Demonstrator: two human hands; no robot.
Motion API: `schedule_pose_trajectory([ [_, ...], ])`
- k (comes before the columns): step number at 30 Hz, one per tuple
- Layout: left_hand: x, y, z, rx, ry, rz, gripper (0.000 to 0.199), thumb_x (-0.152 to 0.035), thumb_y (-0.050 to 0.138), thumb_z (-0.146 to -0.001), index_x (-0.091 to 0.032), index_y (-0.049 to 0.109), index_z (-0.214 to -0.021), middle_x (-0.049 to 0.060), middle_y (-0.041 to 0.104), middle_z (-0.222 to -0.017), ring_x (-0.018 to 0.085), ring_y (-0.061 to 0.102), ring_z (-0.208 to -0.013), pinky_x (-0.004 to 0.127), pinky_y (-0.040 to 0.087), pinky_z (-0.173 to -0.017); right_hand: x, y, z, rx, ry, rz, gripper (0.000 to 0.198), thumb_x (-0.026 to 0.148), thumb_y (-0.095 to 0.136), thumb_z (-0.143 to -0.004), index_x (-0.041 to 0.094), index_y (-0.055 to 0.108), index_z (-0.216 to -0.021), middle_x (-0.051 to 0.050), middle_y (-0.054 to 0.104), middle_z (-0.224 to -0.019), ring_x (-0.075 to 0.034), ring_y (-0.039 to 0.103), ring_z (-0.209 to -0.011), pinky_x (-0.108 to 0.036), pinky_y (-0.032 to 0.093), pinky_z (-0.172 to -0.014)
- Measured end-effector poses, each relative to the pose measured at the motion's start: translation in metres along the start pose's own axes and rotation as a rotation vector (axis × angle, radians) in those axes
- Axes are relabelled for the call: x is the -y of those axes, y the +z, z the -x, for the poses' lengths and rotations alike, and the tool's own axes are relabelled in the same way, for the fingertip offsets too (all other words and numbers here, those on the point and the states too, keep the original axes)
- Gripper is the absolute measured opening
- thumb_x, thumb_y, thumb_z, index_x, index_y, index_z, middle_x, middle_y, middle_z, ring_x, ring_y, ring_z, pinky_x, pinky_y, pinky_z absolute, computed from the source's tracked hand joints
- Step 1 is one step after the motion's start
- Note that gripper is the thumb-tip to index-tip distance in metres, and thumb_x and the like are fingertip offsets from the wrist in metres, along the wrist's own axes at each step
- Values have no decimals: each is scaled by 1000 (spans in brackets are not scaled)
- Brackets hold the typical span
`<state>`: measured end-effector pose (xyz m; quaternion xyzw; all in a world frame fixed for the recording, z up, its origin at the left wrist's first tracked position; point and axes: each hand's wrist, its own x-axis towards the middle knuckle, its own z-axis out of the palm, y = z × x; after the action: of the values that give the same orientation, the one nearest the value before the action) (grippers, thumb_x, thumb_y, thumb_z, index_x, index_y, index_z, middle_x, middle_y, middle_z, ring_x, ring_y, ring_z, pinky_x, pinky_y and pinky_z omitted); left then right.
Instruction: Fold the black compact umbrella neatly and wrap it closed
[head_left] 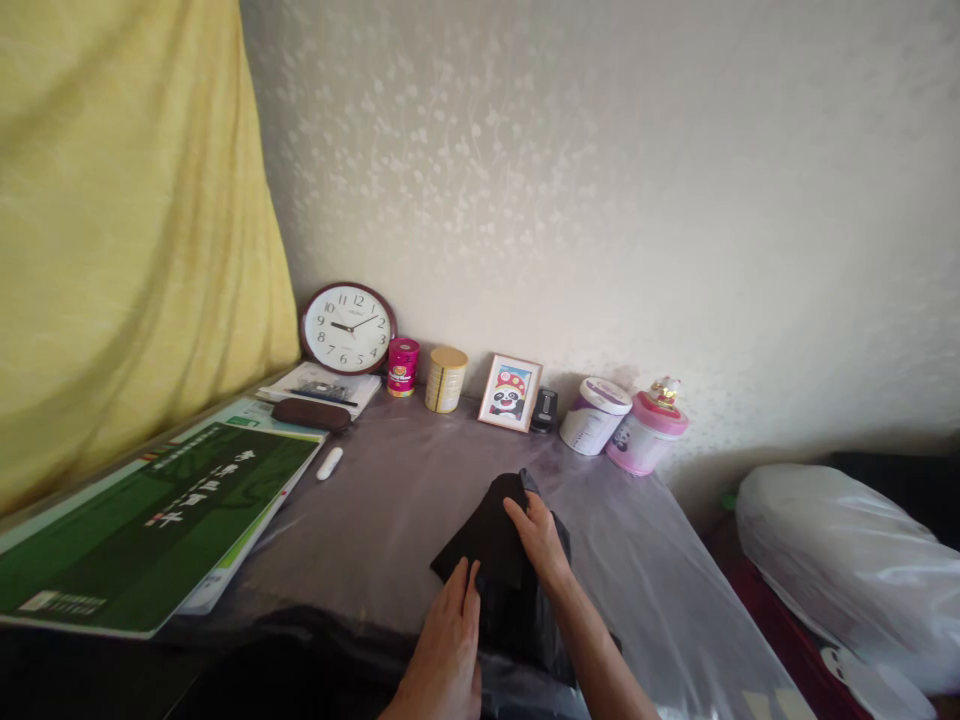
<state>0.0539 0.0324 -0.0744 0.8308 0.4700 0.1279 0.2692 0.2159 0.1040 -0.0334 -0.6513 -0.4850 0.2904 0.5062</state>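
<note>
Right hand [538, 535] grips the right edge of a soft black thing [491, 525], with the thumb on top. Left hand [450, 615] touches its lower left side with straight fingers; I cannot tell if it grips too. The black thing is in the lower middle of the frame, over the bench [367, 525]. Its top part looks smooth, so that bit seems done. Its lower part looks bunched, so that seems left.

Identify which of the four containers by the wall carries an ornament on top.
The pink-lidded jar, rightmost of the four: a shiny gold ornament sits on it. The magenta tin, tan-lidded canister and white tub show none.
</note>
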Motion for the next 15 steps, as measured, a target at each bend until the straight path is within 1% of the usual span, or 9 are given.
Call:
schedule_pose_trajectory([
  [3,12,15,-3,-70,57,-3,87,-4,46,-54,-3,21,-137,19,14,-148,28,18,-136,42,26,-110,-3,5,-6,42,77,46,40,42,57,-73,14,60,-103,-4,68,-76,-21,64,-71,-30,51,-61],
  [5,22,26,-4,-137,117,-16,79,-4,46,-56,-2,29,-133,22,18,-146,29,22,-135,43,29,-109,-2,8,-10,15,101,138,38,36,60,-72,14,59,-103,-5,68,-79,-22,65,-77,-29,51,-64],
  [7,30,34,-4,-226,184,-36,74,-5,45,-59,-3,30,-131,24,25,-144,30,27,-133,44,34,-106,-1,10,-11,25,140,207,40,33,60,-72,14,55,-108,-6,67,-81,-22,65,-79,-28,52,-60],
  [8,34,35,-3,-273,213,-48,74,-6,45,-60,-4,28,-132,24,29,-142,30,31,-131,44,37,-104,0,11,-11,60,167,207,42,33,58,-74,14,51,-111,-6,67,-81,-21,65,-76,-27,51,-56],
  [10,37,32,-1,-358,246,-63,75,-9,46,-63,-7,22,-134,23,38,-137,29,41,-125,43,44,-98,3,13,-9,168,211,153,42,34,53,-78,16,44,-116,-5,67,-81,-18,66,-66,-24,49,-47],
  [12,36,21,2,-420,249,-70,70,-14,47,-67,-9,21,-133,21,47,-129,27,50,-117,41,49,-91,5,14,-7,248,214,99,37,35,49,-82,18,42,-113,-3,68,-82,-15,66,-60,-21,47,-45],
  [13,33,13,3,-447,237,-75,65,-18,48,-71,-10,25,-130,20,50,-125,27,54,-112,40,51,-89,6,14,-6,273,203,88,33,36,48,-83,18,43,-111,-3,68,-81,-14,67,-59,-20,47,-45],
  [15,24,-3,5,-521,180,-98,53,-25,50,-74,-12,34,-123,19,52,-121,28,56,-109,42,51,-86,7,14,-4,314,179,84,30,37,45,-84,18,44,-107,-3,69,-79,-14,68,-63,-20,47,-48],
])
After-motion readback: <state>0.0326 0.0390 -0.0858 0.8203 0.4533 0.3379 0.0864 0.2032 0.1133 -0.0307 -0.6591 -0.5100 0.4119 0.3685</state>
